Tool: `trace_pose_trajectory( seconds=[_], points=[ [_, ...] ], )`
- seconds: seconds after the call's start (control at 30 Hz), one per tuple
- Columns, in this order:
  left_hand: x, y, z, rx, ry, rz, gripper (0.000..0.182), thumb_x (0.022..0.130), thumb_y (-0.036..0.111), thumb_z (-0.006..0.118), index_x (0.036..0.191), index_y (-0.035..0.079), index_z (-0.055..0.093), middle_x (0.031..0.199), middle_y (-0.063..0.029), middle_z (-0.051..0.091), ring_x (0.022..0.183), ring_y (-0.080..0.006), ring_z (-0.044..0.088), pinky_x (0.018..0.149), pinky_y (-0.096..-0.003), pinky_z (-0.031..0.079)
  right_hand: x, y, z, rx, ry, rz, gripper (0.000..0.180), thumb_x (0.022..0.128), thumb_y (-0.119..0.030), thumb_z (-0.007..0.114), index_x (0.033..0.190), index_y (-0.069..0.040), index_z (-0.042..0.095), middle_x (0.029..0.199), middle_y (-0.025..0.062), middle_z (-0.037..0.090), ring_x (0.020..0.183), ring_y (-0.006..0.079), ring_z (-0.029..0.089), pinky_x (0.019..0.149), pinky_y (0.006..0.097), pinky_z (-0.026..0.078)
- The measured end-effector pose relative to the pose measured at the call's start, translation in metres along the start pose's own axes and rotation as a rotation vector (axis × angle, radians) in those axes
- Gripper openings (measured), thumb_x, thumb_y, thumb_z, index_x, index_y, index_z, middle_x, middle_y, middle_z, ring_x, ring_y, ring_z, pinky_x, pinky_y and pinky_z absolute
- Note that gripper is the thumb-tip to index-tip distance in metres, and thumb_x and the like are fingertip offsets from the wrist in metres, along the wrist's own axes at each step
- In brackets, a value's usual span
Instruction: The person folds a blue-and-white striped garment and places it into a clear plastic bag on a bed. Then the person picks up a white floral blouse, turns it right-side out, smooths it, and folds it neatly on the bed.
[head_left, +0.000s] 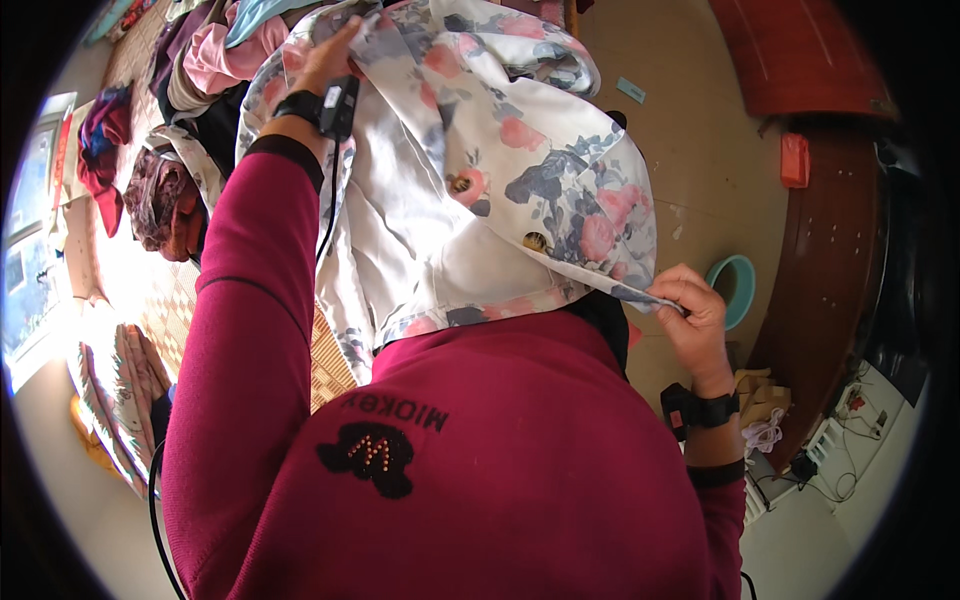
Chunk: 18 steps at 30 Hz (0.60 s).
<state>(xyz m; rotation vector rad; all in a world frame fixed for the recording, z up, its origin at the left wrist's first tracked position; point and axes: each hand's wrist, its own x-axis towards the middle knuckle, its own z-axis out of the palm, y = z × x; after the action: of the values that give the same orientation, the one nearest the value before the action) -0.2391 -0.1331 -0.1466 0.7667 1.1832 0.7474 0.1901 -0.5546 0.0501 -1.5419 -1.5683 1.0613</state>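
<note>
A white jacket (517, 172) with pink roses and grey leaves is spread in front of my body, its pale lining (405, 217) facing up on the left. Two brownish round buttons, one of them a button (535, 241) near the hem, show along its front edge. At the lower right corner, my right hand (690, 304) pinches the hem between thumb and fingers. My left hand (330, 60) grips the jacket's upper part, its fingertips partly hidden by the cloth. Each wrist wears a black strap with a small device.
Piled clothes, including a pink garment (232, 56), lie at upper left beside a brown lace garment (161, 199). On the right are a teal bucket (739, 292), a dark red wooden furniture piece (817, 262) and a red packet (794, 160). A black cable (330, 202) hangs from the left wrist device.
</note>
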Motion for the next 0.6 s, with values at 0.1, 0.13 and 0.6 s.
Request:
trace_pose_trajectory(
  seconds=[0.1, 0.13, 0.6],
  points=[
    [-0.034, -0.028, 0.029, 0.071, -0.090, -0.326, 0.026, 0.089, 0.027, 0.068, 0.105, 0.008, 0.060, 0.091, -0.0107, 0.066, 0.067, -0.0253, 0.066, 0.061, -0.0412, 0.058, 0.006, -0.015, -0.008, -0.063, -0.033, 0.025, 0.023, 0.078, 0.011, 0.062, 0.096, 0.000, 0.070, 0.080, 0.0063, 0.058, 0.069, 0.0151, 0.054, 0.060, 0.0252, 0.043],
    [-0.039, -0.023, 0.034, 0.125, -0.064, -0.246, 0.025, 0.089, 0.023, 0.068, 0.106, 0.007, 0.059, 0.092, -0.0109, 0.066, 0.070, -0.0260, 0.066, 0.063, -0.0425, 0.059, 0.009, -0.021, -0.011, -0.090, -0.023, -0.041, 0.024, 0.079, 0.010, 0.063, 0.099, -0.001, 0.070, 0.079, 0.0067, 0.058, 0.067, 0.0154, 0.053, 0.060, 0.0257, 0.043],
    [0.119, 0.098, -0.095, 0.802, 0.139, 0.174, 0.036, 0.098, 0.039, 0.050, 0.107, 0.005, 0.060, 0.084, -0.0129, 0.071, 0.075, -0.0233, 0.070, 0.062, -0.0375, 0.055, 0.087, -0.021, 0.075, -0.269, -0.400, -0.466, 0.032, 0.071, 0.007, 0.059, 0.102, 0.000, 0.066, 0.074, 0.0107, 0.053, 0.071, 0.0321, 0.055, 0.063, 0.0416, 0.046]
  ],
)
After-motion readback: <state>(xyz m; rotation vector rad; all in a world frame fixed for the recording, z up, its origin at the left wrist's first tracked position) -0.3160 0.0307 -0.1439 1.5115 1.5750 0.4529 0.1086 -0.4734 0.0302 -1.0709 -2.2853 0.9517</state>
